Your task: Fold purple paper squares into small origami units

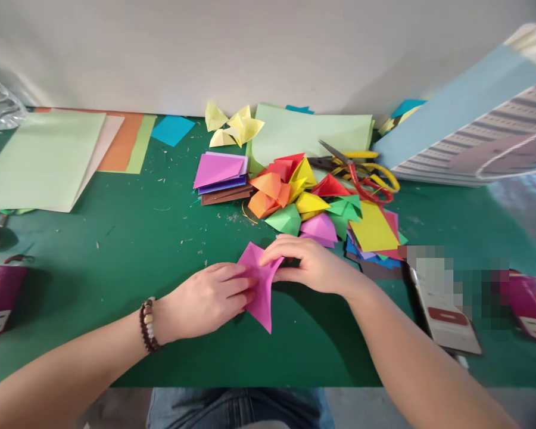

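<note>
A pink sheet of origami paper (262,289), partly folded, is held between my two hands just above the green table. My left hand (212,298) grips its left side, with the fingers lying over the paper and the thumb hidden. On the other side, my right hand (310,262) pinches the upper right part between thumb and fingers. Just beyond the hands sit folded paper pieces: a purple one (319,229), green ones (286,219), yellow ones (311,204) and orange ones (270,193).
A stack of coloured squares (221,173) lies behind the left hand. Scissors (357,173) rest beside a yellow square (373,229). A phone (451,316) lies to the right. Large paper sheets (44,161) are at the left, and a tall blue-sided stack (460,107) stands at the back right.
</note>
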Motion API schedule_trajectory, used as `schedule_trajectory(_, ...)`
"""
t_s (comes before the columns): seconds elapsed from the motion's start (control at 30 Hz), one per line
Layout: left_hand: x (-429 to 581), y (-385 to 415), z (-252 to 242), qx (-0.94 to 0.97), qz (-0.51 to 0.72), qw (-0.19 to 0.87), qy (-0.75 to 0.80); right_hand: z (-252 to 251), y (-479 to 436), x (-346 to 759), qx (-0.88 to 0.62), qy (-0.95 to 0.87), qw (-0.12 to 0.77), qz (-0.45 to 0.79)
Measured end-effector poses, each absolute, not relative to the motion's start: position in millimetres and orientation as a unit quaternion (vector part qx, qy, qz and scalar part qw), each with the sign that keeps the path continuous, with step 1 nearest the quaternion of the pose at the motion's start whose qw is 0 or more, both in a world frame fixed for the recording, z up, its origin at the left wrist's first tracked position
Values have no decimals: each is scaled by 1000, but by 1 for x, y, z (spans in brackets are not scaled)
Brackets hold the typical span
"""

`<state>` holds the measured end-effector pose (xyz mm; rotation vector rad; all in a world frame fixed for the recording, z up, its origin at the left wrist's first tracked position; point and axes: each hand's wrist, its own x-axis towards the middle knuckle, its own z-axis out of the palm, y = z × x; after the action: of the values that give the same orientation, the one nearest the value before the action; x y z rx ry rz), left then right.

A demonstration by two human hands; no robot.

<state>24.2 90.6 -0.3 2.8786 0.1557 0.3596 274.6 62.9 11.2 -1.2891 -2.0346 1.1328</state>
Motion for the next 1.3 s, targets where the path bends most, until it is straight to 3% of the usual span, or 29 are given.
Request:
schedule_trajectory(0.33,22,83,-5,986,119,103,46,11,65,265,-585,-646,196,450)
schedule_trajectory(0.53,23,79,5,952,169,211,142,16,65,258,-556,-711,180,391)
schedule_trajectory(0.7,23,78,10,963,139,186,139,14,64,256,-565,-712,179,376)
schedule_trajectory(0.97,23,89,12,940,179,263,121,14,64,250,-605,-672,198,378)
schedule_trajectory(1.3,29,84,7,949,192,217,123,7,62,243,-626,-701,194,282)
